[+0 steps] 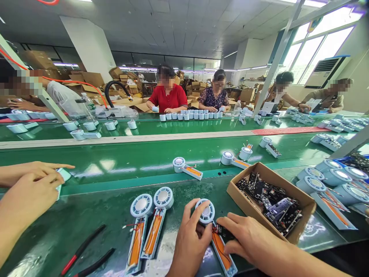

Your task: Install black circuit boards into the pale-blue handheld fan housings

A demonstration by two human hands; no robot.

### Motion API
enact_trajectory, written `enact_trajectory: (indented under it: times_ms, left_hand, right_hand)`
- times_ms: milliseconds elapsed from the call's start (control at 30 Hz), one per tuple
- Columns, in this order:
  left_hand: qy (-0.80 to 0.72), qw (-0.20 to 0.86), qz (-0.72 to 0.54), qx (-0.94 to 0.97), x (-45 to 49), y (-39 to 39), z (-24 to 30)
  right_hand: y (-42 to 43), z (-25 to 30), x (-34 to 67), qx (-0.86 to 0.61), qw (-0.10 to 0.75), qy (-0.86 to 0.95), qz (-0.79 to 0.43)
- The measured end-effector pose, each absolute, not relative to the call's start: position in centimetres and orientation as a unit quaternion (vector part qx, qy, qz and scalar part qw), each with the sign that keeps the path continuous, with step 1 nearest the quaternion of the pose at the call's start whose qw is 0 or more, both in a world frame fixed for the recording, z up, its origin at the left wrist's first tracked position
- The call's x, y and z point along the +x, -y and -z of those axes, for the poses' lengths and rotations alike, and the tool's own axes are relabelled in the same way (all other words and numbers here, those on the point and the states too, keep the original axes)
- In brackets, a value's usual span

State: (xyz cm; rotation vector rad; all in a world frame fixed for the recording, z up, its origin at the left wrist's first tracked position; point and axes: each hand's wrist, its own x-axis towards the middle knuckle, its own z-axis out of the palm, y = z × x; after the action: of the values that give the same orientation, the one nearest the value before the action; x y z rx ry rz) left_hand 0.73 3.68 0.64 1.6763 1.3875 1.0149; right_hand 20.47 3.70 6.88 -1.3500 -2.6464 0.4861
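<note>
A light blue handheld fan [205, 212] lies at the front of the bench, its round head away from me and its handle uncovered, showing an orange battery [220, 246]. My left hand [191, 234] grips the fan at its head and neck. Between the fingers of my right hand [245, 238] is a small black circuit board [220, 229], held at the top of the handle beside the wires. My fingers partly hide the board. Left of my hands lie two more uncovered fans, one nearer [141, 206] and one beside it [163, 198], both with batteries and wires.
A cardboard box [245, 200] of circuit boards stands right, beside grouped fans [337, 177]. Black-and-red pliers [86, 246] lie front left. Another person's hands [34, 181] work at left. Fans sit along the green conveyor belt [138, 154]; several people sit across it.
</note>
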Motion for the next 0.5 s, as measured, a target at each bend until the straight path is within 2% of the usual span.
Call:
enact_trajectory:
  times_ms: [67, 133, 267, 367, 500]
  left_hand:
    - [-0.542, 0.346, -0.394, 0.657, 0.9, -3.6, -0.6]
    - [-0.546, 0.329, -0.387, 0.667, 0.9, -3.5, -0.5]
    - [-0.541, 0.312, -0.376, 0.684, 0.7, -3.3, -0.6]
    - [-0.536, 0.331, -0.387, 0.673, 0.7, -3.1, -0.6]
    - [-0.521, 0.375, -0.432, 0.633, 1.1, -2.9, 0.0]
  right_hand:
    - [-3.8, -7.4, 19.9, -0.366, -0.01, 0.93, 0.006]
    - [-3.7, -7.6, 19.0, -0.316, -0.072, 0.938, 0.118]
    - [-3.4, -7.4, 17.7, -0.307, -0.112, 0.921, 0.21]
    - [-4.1, -7.9, 18.3, -0.302, -0.09, 0.937, 0.15]
    - [-5.8, -9.7, 19.7, -0.41, -0.031, 0.907, -0.086]
